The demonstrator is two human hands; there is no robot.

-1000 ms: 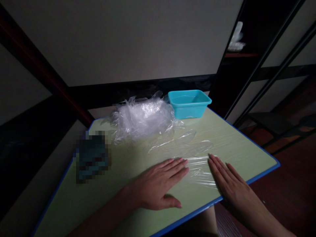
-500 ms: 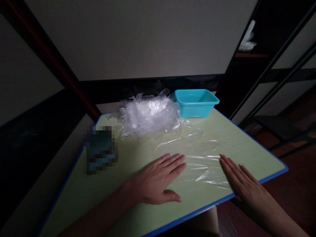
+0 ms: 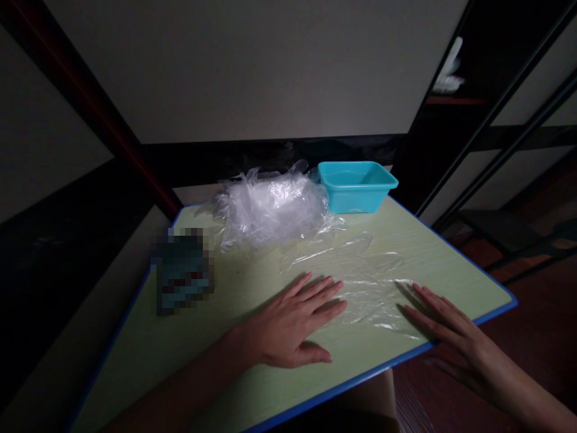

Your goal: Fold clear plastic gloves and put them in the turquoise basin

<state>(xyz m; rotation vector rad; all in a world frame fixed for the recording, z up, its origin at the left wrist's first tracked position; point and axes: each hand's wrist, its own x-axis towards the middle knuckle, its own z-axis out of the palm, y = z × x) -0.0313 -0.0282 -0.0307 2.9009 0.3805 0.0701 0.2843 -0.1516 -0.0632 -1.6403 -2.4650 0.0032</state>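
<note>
A thin clear plastic sheet (image 3: 360, 282) lies flat on the pale green table (image 3: 189, 355). My left hand (image 3: 293, 325) rests palm down at the sheet's left edge, fingers stretched out and slightly apart. My right hand (image 3: 444, 325) lies at the sheet's right edge near the table's blue front rim, fingers spread and touching the plastic. Neither hand grips anything.
A crumpled heap of clear plastic (image 3: 270, 207) sits at the back of the table beside a turquoise tub (image 3: 356, 186). A blurred dark object (image 3: 183, 270) stands at the left. Dark metal frame bars (image 3: 487, 114) rise at the right; the floor drops off beyond the table edge.
My right hand has slid rightward and its fingers have spread apart. My left hand stays on the sheet's left side with fingers opening a little. The view shifted slightly.
</note>
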